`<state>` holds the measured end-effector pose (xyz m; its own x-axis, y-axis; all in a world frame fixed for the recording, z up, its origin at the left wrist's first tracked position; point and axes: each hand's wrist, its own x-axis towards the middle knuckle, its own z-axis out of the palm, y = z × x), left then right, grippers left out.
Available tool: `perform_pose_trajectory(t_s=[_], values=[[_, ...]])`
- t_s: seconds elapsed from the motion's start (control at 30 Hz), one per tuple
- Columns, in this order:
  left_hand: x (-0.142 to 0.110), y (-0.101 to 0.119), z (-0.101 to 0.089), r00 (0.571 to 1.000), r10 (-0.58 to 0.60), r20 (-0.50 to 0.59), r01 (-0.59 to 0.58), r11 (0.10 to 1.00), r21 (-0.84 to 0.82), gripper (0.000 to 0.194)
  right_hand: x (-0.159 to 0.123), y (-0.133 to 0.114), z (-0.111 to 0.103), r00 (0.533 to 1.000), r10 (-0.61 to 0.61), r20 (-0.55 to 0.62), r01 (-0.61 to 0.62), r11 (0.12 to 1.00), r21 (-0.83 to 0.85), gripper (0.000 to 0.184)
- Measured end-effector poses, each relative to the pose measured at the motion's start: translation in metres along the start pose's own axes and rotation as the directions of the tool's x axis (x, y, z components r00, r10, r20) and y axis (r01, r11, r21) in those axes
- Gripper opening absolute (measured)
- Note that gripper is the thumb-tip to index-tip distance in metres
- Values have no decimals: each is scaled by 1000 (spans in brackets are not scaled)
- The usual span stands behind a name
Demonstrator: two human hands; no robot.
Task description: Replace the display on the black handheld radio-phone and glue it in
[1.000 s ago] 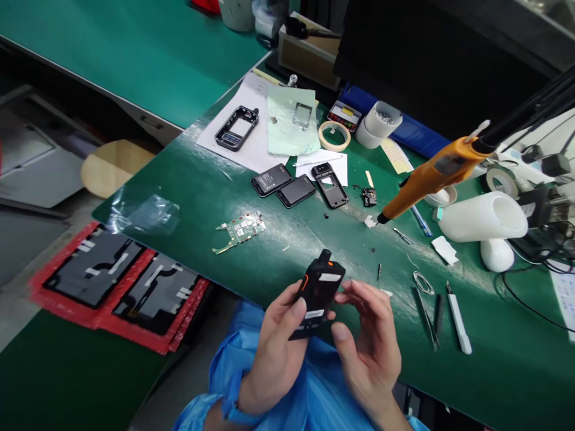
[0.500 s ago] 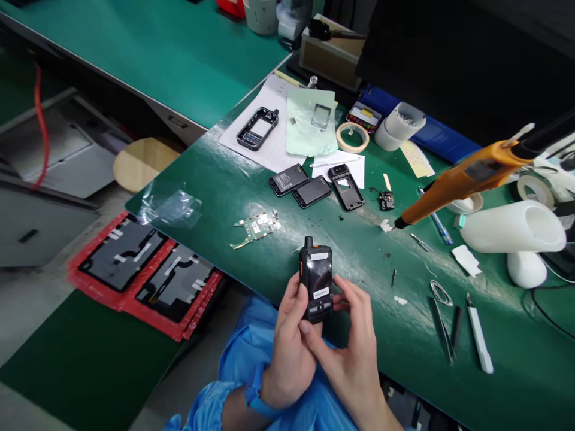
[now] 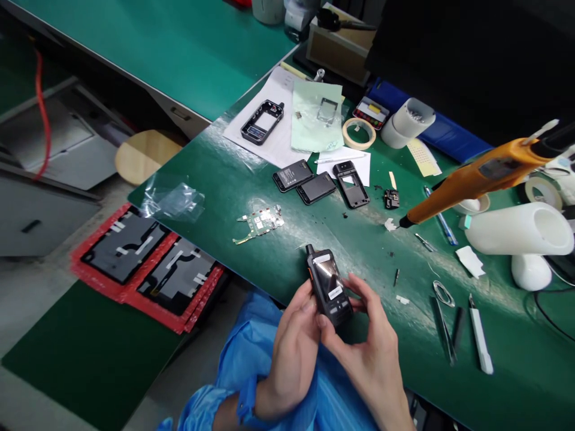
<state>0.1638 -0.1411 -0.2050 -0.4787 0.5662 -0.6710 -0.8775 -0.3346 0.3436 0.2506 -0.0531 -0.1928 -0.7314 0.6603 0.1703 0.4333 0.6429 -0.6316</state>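
Between my hands, above the near edge of the green bench, is a black handheld radio (image 3: 330, 284) with a stub antenna, its screen side facing up and white labels on it. My left hand (image 3: 294, 344) is closed along its left side and lower end. My right hand (image 3: 366, 344) grips the lower right part, thumb at the bottom corner and fingers on the right edge. A green circuit board (image 3: 260, 223) lies beyond my hands. Farther back are two black batteries (image 3: 293, 175) (image 3: 317, 188) and a black back housing (image 3: 351, 184).
An orange electric screwdriver (image 3: 476, 179) hangs over the right side. Tweezers (image 3: 444, 329) and a white-handled knife (image 3: 480, 338) lie on the right. A front housing (image 3: 263, 122) rests on paper, near a tape roll (image 3: 359, 133). Red-wrapped panels (image 3: 126, 245) sit below the bench at left.
My right hand, apart from the radio a second ago, has closed on its lower end. The radio has turned, its antenna end now pointing up and left. The view has shifted rightward.
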Motion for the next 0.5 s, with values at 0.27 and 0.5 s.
perform_pose_trajectory(t_s=[0.27,0.5], values=[[3,4,0,989,-145,25,146,988,-57,47,-3,9,-6,1000,23,17,-23,999,-23,62],[4,6,0,984,-166,-57,161,983,-87,44,-3,7,-2,999,-25,-29,24,999,-44,67]])
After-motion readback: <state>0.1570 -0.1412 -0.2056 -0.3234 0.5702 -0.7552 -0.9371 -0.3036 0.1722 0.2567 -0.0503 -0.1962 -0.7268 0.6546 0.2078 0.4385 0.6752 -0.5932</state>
